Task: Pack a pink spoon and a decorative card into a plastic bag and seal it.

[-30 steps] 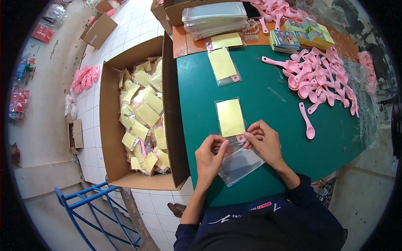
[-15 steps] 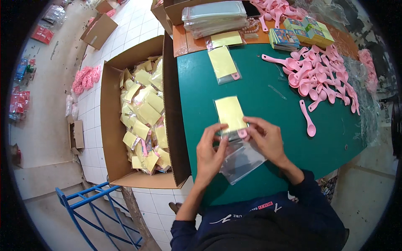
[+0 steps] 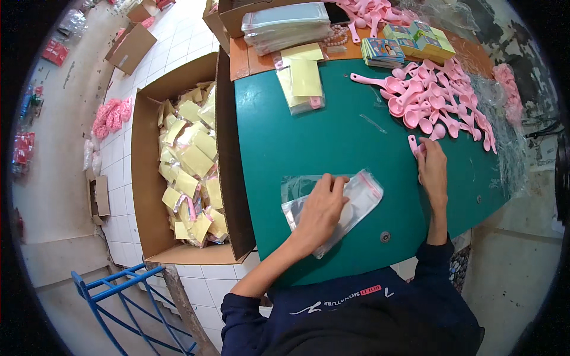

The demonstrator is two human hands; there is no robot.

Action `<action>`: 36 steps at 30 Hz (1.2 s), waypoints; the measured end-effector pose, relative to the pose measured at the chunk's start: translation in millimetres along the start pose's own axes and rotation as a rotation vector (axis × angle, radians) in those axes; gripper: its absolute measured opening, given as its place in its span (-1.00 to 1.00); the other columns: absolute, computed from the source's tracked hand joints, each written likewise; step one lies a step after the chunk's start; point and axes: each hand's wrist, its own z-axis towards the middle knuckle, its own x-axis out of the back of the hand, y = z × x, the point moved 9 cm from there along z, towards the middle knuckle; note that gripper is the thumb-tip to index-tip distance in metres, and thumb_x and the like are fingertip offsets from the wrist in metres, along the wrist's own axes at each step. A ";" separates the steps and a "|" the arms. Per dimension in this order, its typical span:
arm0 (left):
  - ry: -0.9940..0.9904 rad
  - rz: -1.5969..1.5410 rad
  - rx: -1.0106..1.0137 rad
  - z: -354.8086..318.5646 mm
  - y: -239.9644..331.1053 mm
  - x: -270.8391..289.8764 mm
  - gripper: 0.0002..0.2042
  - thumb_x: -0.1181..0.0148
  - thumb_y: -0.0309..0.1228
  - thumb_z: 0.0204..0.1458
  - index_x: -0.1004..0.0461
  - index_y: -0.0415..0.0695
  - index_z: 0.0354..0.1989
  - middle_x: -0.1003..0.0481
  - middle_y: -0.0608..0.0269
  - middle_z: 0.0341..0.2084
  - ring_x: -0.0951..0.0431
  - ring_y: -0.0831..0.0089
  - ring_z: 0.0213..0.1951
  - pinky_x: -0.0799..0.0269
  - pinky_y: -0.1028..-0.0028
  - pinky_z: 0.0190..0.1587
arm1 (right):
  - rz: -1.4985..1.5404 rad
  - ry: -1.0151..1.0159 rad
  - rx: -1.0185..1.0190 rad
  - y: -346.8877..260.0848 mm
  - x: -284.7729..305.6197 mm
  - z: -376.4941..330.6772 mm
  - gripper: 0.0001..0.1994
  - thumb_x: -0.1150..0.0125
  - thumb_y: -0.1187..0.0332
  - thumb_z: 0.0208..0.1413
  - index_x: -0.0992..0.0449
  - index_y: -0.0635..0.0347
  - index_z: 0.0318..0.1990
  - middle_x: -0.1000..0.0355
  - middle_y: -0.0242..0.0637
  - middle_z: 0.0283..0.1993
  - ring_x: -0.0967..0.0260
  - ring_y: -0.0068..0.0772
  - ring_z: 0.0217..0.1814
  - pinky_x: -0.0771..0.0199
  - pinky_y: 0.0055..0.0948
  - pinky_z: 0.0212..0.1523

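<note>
On the near part of the green table, several clear plastic bags (image 3: 366, 191) lie overlapping. My left hand (image 3: 323, 209) rests over them with its fingers curled down on a bag; the thumb side is partly hidden. To the right, my right hand (image 3: 433, 169) closes finger and thumb on a single pink spoon (image 3: 412, 142), whose bowl is covered by the hand. Just beyond it spreads a heap of pink spoons (image 3: 424, 98). Farther off, filled bags with pale yellow cards (image 3: 306, 78) overlap at the table's far left.
A large cardboard box (image 3: 141, 196) full of bagged yellow cards stands left of the green table (image 3: 261, 154). At the back are a stack of clear bags (image 3: 286, 29), small card packs (image 3: 383, 50) and a bead string (image 3: 336, 37). A blue metal frame (image 3: 113, 288) stands lower left.
The bag with the yellow card has left my hands and lies on the others at the far left. My left hand has come down on the clear bags; my right has reached right to a spoon.
</note>
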 end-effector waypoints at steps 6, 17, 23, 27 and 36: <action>-0.111 -0.150 -0.029 7.0 -13.2 5.8 -0.82 -0.13 -0.53 -0.13 -0.38 -0.19 -0.30 -0.43 0.13 -0.49 -0.44 0.19 -0.38 -0.35 0.32 -0.33 | 0.073 -0.031 0.172 -30.6 8.4 -7.3 -0.58 -0.07 0.55 -0.07 -0.28 0.29 0.03 -0.29 -0.12 -0.32 -0.32 -0.22 -0.31 -0.34 -0.36 -0.27; -0.057 -0.283 0.088 -0.3 -29.6 27.9 -0.84 -0.16 -0.50 -0.11 -0.33 -0.23 -0.37 -0.52 0.12 -0.37 -0.56 0.34 -0.35 -0.46 0.47 -0.31 | 0.525 -0.037 0.230 -94.6 16.8 -39.6 -0.79 -0.10 0.54 -0.02 -0.28 0.27 -0.21 -0.33 -0.25 -0.41 -0.39 -0.44 -0.42 -0.40 -0.51 -0.38; -0.158 -1.106 0.525 -7.2 -44.3 21.5 -0.81 -0.06 -0.55 0.02 -0.19 -0.22 -0.24 -0.51 -0.02 -0.34 -0.52 0.44 -0.27 -0.42 0.51 -0.21 | 0.653 0.003 0.210 -96.8 28.7 -35.5 -0.75 -0.12 0.53 0.00 -0.30 0.29 -0.14 -0.37 -0.26 -0.37 -0.40 -0.51 -0.38 -0.42 -0.53 -0.36; -0.179 -1.027 0.469 -9.2 -36.6 21.6 -0.75 -0.09 -0.52 0.02 -0.18 -0.23 -0.18 -0.53 0.02 -0.38 -0.53 0.47 -0.29 -0.42 0.55 -0.21 | 0.936 0.098 0.172 -109.2 49.2 -31.4 -0.74 -0.11 0.54 0.02 -0.27 0.31 -0.12 -0.38 -0.26 -0.33 -0.39 -0.52 -0.33 -0.44 -0.57 -0.32; -0.265 -0.967 0.484 -11.7 -34.2 20.4 -0.70 -0.20 -0.51 -0.07 -0.31 -0.26 -0.15 -0.54 0.10 -0.38 -0.53 0.54 -0.29 -0.41 0.61 -0.25 | 1.028 0.024 0.253 -131.1 45.9 -32.7 -0.72 -0.13 0.56 0.00 -0.26 0.30 -0.11 -0.37 -0.26 -0.30 -0.38 -0.52 -0.27 -0.43 -0.57 -0.25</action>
